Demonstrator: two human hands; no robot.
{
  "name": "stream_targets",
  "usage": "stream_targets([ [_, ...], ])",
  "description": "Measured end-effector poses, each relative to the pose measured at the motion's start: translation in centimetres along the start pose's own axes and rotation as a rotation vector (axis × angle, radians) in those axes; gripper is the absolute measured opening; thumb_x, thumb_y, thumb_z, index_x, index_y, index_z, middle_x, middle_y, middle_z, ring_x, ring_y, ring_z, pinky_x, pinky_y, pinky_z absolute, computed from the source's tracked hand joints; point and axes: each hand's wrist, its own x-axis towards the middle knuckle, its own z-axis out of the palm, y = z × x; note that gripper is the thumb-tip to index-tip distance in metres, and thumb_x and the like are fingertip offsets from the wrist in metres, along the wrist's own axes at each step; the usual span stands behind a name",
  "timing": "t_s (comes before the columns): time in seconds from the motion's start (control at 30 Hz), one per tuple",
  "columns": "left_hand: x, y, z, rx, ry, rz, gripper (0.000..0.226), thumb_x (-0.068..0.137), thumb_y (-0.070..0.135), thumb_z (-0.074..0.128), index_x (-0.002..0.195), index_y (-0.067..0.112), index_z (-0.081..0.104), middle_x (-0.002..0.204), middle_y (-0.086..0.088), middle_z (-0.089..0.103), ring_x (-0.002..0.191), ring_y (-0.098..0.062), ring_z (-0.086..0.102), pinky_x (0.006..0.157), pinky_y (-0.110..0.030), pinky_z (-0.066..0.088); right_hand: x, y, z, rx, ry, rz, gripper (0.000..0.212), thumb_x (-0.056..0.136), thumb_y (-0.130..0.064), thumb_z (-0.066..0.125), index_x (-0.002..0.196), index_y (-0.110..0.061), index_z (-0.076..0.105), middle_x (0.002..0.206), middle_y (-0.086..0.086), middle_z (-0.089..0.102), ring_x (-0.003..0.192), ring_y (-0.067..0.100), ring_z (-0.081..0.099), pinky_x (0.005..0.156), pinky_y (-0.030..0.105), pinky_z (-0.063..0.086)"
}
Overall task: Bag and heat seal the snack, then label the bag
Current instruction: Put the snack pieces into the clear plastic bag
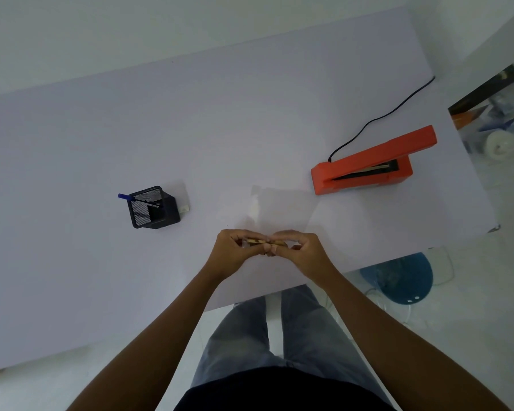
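Observation:
My left hand [235, 250] and my right hand [297, 247] meet over the near middle of the white table [72, 203]. Both pinch a small tan snack [257, 241] held flat between the fingertips; most of it is hidden by the fingers. Just beyond the hands, a clear plastic bag [279, 206] lies flat on the table and is hard to make out. An orange heat sealer [368, 164] sits at the right with its lid raised. A small white label [184, 208] lies beside the pen holder.
A black mesh pen holder [153, 207] with a blue pen [125, 197] stands at the left. The sealer's black cord [383, 117] runs to the far right table edge. A blue stool [398, 277] and clutter sit on the floor at the right.

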Motion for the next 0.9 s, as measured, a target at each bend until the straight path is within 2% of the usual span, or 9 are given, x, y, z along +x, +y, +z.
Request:
stream_targets([
  [0.1,-0.3,0.6,0.4,-0.031,0.023,0.016,0.022,0.084,0.018,0.076,0.102,0.005,0.076,0.091,-0.004,0.077,0.082,-0.023,0.073,0.079,-0.029,0.060,0.2,-0.4,0.1,0.042,0.013,-0.021,0.028,0.091,-0.027,0.072,0.112,-0.009,0.074,0.107,0.004,0.076,0.097,0.023,0.073,0.092,0.042,0.059],
  [0.2,-0.3,1.0,0.6,-0.065,0.034,0.002,0.019,0.084,0.016,0.077,0.099,0.005,0.076,0.090,-0.004,0.076,0.082,-0.026,0.072,0.078,-0.032,0.061,0.2,-0.8,0.0,0.094,0.020,-0.030,0.020,0.092,-0.014,0.070,0.109,-0.004,0.075,0.105,0.008,0.076,0.093,0.021,0.074,0.088,0.030,0.059],
  [0.33,-0.2,1.4,-0.1,-0.063,0.022,-0.037,0.012,0.088,0.013,0.071,0.099,0.011,0.076,0.088,-0.001,0.076,0.082,-0.021,0.072,0.074,-0.026,0.059,0.1,-0.7,-0.1,0.092,0.040,-0.006,0.021,0.092,-0.018,0.070,0.110,-0.007,0.076,0.108,0.003,0.076,0.099,0.018,0.072,0.091,0.034,0.059],
  [0.43,-0.2,1.7,-0.6,-0.030,0.009,-0.045,0.014,0.088,0.017,0.071,0.099,0.011,0.077,0.091,-0.001,0.076,0.085,-0.018,0.073,0.073,-0.023,0.059,-0.1,-1.0,-0.3,0.105,0.030,-0.011,0.020,0.092,-0.018,0.070,0.108,-0.008,0.077,0.105,0.000,0.076,0.098,0.017,0.072,0.087,0.027,0.059],
  [0.6,0.0,2.3,-0.6,-0.079,0.058,-0.062,0.013,0.089,0.015,0.070,0.099,0.010,0.077,0.095,-0.004,0.076,0.088,-0.022,0.072,0.077,-0.028,0.060,-0.1,-1.7,-0.7,0.163,0.023,-0.008,0.025,0.092,-0.027,0.068,0.111,-0.012,0.076,0.106,0.001,0.076,0.101,0.018,0.071,0.089,0.028,0.059],
  [0.77,0.1,2.6,-0.5,-0.147,0.091,-0.121,0.013,0.088,0.014,0.071,0.098,0.007,0.078,0.094,-0.004,0.077,0.089,-0.022,0.072,0.076,-0.028,0.060,0.3,-2.3,-1.3,0.190,-0.007,0.001,0.024,0.093,-0.027,0.068,0.111,-0.014,0.077,0.104,0.000,0.077,0.102,0.019,0.071,0.091,0.033,0.059],
  [0.9,0.2,2.6,-0.8,-0.182,0.098,-0.149,0.016,0.090,0.016,0.068,0.100,0.006,0.077,0.096,-0.006,0.077,0.092,-0.024,0.072,0.079,-0.029,0.059,0.3,-2.7,-1.6,0.183,-0.020,-0.030,0.025,0.095,-0.026,0.065,0.113,-0.014,0.077,0.106,0.000,0.077,0.103,0.016,0.071,0.091,0.033,0.059],
])
